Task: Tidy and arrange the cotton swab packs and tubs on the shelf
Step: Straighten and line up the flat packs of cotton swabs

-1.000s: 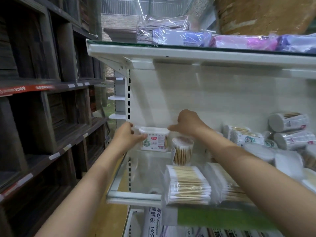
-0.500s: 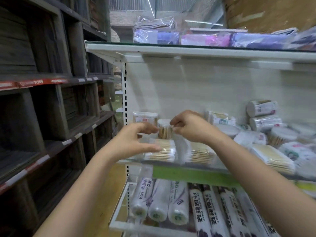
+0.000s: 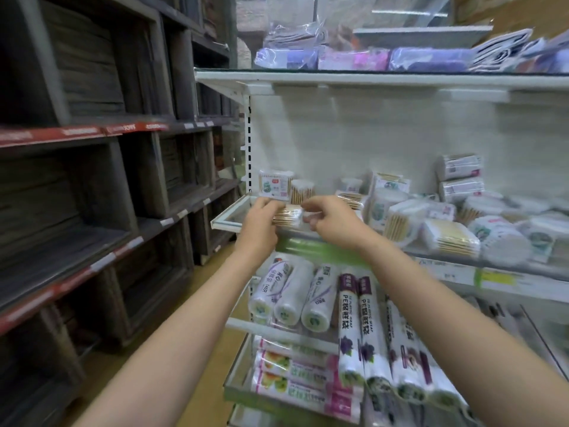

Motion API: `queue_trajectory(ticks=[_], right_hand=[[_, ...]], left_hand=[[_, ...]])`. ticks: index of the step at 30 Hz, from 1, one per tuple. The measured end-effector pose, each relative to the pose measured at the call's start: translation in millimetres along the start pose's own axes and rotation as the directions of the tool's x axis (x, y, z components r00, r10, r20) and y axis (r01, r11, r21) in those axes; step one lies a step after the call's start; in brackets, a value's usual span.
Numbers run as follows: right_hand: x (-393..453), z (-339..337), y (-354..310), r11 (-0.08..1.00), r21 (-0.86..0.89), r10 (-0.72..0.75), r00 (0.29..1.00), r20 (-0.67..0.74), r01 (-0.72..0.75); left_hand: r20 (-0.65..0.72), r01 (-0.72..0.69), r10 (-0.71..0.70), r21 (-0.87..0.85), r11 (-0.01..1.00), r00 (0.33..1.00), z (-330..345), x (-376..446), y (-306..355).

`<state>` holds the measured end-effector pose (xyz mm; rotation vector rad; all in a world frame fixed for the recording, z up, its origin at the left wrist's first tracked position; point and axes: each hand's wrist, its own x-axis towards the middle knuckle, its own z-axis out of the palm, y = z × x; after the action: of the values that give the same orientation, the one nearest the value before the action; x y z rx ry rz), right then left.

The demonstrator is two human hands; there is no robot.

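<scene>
Both hands now down from back-row tub (image 3: 275,184) to front edge of shelf (image 3: 229,214). Head view: left hand (image 3: 260,221) and right hand (image 3: 329,218) gripping swab pack (image 3: 287,214) by its ends. Step: squaring front row. Next: set flush with edge.

Lighting was dim and even; motion blur smeared the right-hand goods, and wide-angle distortion bent the frame edges.

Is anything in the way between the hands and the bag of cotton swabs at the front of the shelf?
No. The left hand and right hand already hold the bag of cotton swabs from both ends. Nothing visible sits between them.
</scene>
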<state>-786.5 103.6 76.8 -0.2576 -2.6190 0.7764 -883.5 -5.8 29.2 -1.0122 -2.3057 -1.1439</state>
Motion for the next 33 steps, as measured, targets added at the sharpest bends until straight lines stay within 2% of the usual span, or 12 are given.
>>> queue_trajectory(ticks=[3, 6, 9, 11, 14, 18, 24, 27, 31, 33], right_hand=[[-16, 2, -5, 0.987, 0.157, 0.032, 0.997, -0.064, -0.021], [-28, 3, -8, 0.993, 0.112, 0.057, 0.989, -0.14, -0.042], [-35, 5, -13, 0.994, 0.061, 0.101, 0.977, -0.19, -0.091], [-36, 8, -18, 0.984, 0.133, 0.14, 0.972, -0.191, -0.116], [-36, 15, -24, 0.953, 0.293, 0.127, 0.979, -0.161, -0.075], [-40, 22, -26, 0.924, 0.377, 0.134, 0.978, -0.16, -0.065], [-44, 22, -24, 0.911, 0.405, 0.135, 0.985, -0.108, -0.081], [-44, 19, -24, 0.916, 0.391, 0.131, 0.987, -0.093, -0.085], [-41, 17, -25, 0.872, 0.472, 0.145, 0.989, 0.002, -0.128], [-38, 19, -28, 0.787, 0.579, 0.166, 0.977, 0.133, -0.212]], left_hand=[[-0.156, -0.03, 0.019, -0.072, 0.997, 0.988, -6, -12, 2], [-0.238, -0.012, -0.032, -0.181, 0.983, 0.971, -21, -23, 2], [-0.134, 0.089, -0.159, -0.42, 0.903, 0.978, -42, -36, 4], [-0.036, 0.14, -0.189, -0.541, 0.829, 0.981, -54, -44, 4], [0.112, 0.228, -0.209, -0.683, 0.694, 0.971, -68, -52, 1], [0.131, 0.252, -0.218, -0.619, 0.744, 0.967, -80, -58, -11], [0.108, 0.189, -0.156, -0.547, 0.816, 0.982, -87, -57, -14], [0.126, 0.202, -0.159, -0.533, 0.821, 0.979, -87, -55, -13], [0.124, 0.247, -0.216, -0.594, 0.766, 0.968, -85, -50, -20], [0.153, 0.301, -0.273, -0.69, 0.659, 0.95, -84, -45, -25]])
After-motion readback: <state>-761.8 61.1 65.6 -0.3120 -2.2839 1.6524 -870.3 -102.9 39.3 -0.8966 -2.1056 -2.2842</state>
